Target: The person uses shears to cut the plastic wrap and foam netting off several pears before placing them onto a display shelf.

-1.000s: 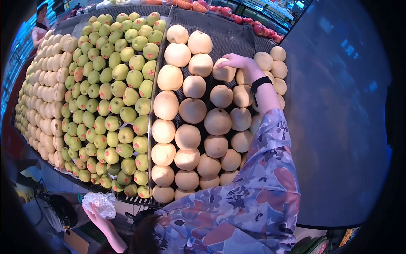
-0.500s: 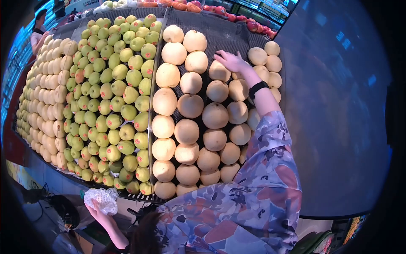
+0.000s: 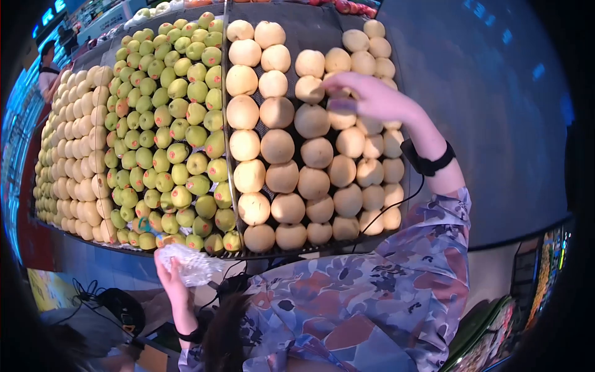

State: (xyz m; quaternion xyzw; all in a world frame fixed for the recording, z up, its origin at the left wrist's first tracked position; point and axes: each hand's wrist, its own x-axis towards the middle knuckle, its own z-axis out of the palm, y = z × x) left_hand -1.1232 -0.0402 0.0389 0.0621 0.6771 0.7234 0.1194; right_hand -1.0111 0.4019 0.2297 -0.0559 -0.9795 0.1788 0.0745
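Observation:
My right hand [image 3: 372, 98] is over the pale yellow round pears [image 3: 313, 121], slightly blurred, its fingers reaching left and the thumb apart below them. Nothing shows between these fingers, which overlap a pear [image 3: 309, 88] in the upper middle of the display. A black band [image 3: 429, 160] circles that wrist. Low in the view, my left hand [image 3: 173, 276] is closed on a crumpled bundle of white foam netting [image 3: 193, 263]. This bundle hangs just in front of the front edge of the display, below the green fruit.
Green fruit with red stickers [image 3: 162, 136] fills the section left of a thin divider [image 3: 228, 124]. More pale pears [image 3: 83, 142] are stacked farther left. A dark smooth panel [image 3: 471, 124] borders the right side. Another person [image 3: 48, 73] stands at the far left.
My right hand has come back nearer over the pears, its fingers now pointing left. My left hand has shifted right and up with the netting. The view has shifted too.

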